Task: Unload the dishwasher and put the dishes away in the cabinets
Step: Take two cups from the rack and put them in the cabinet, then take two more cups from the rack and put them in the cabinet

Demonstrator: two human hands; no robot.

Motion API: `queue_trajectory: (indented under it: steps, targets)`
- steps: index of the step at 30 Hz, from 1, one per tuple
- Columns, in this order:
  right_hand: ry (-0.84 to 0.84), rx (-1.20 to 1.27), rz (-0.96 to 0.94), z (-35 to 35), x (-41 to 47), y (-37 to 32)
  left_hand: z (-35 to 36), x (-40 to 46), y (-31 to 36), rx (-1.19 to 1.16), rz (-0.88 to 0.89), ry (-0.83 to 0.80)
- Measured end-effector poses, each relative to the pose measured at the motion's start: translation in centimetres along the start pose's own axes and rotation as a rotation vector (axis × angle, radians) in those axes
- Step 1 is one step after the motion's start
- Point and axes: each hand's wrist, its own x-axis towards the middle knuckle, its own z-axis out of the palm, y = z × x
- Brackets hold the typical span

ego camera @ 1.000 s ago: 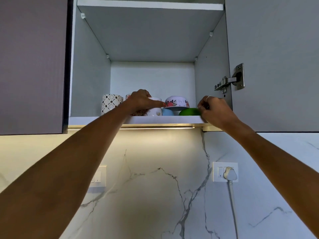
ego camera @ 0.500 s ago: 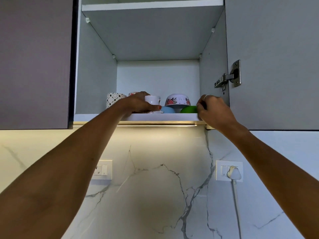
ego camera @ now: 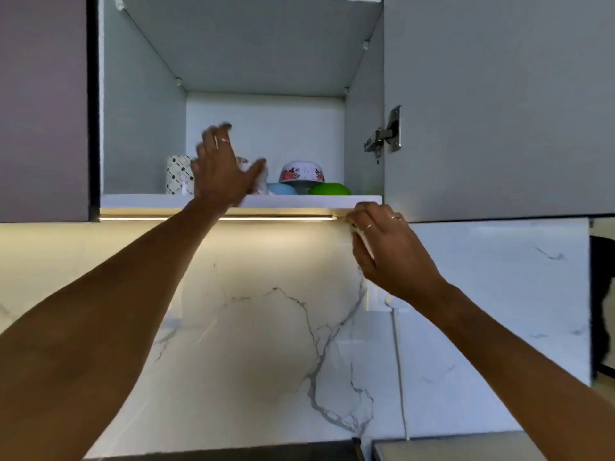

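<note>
The open wall cabinet has one low shelf [ego camera: 299, 201] with dishes on it. A patterned mug [ego camera: 178, 176] stands at the left. A white cup [ego camera: 261, 183] is mostly hidden behind my left hand [ego camera: 223, 174], which is lifted off it with fingers spread and holds nothing. A floral bowl [ego camera: 302, 170] sits upside down on a blue bowl [ego camera: 282, 189], and a green bowl [ego camera: 328, 189] lies to its right. My right hand [ego camera: 382, 251] hangs just below the shelf's right front corner, fingers loosely curled and empty.
The cabinet door [ego camera: 499, 104] stands open at the right with its hinge [ego camera: 387, 134] showing. A closed door [ego camera: 43, 108] is at the left. Below are a lit marble backsplash [ego camera: 266, 327], a plugged-in cable [ego camera: 401, 377] and the counter's edge [ego camera: 449, 445].
My left hand let go of the white cup and rose with fingers spread. My right hand left the green bowl and dropped below the shelf edge. The view tilted downward.
</note>
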Motion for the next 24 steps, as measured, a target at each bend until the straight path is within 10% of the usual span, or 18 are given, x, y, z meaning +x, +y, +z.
queue_trajectory:
  steps: [3,7,24]
  targets:
    - [-0.123,-0.083,-0.05,-2.0,-4.7,0.3,-0.5,-4.0,2.3,-0.102,0.104,0.294]
    - [-0.269,-0.111,0.066,-5.6,-12.7,-0.9,-0.1,-13.8,4.4,-0.235,0.281,0.261]
    - [-0.743,-0.269,0.742,-26.7,-43.9,-13.1,-6.6,-58.4,19.4,-0.619,0.986,-0.909]
